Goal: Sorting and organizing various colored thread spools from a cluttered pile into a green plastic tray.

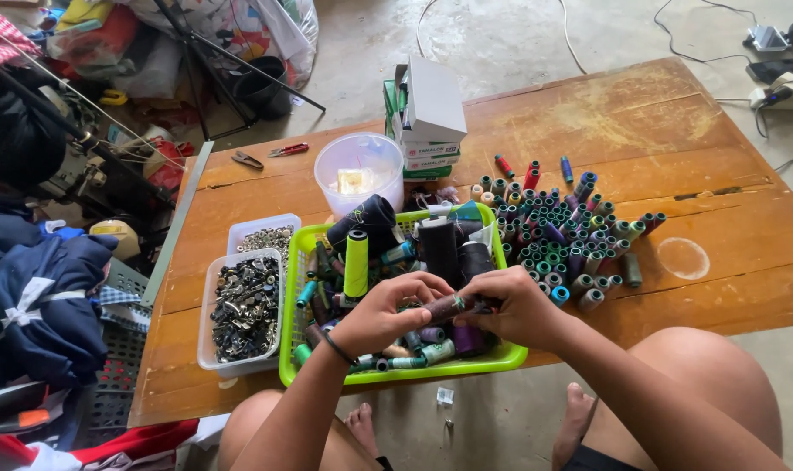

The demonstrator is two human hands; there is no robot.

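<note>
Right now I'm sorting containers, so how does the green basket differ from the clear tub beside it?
The green basket is bright lime with slotted walls; the clear tub is see-through plastic with plain walls. The green basket holds thread spools and is larger; the clear tub holds small dark metal pieces. Both hands work over the basket, not the tub. Both sit on the wooden table.

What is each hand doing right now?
Left hand: closed on the dark thread spool.
Right hand: fingers pinching the same spool's other end.

Clear tub point(359, 170), stacked boxes point(429, 122), scissors point(247, 160)
</note>
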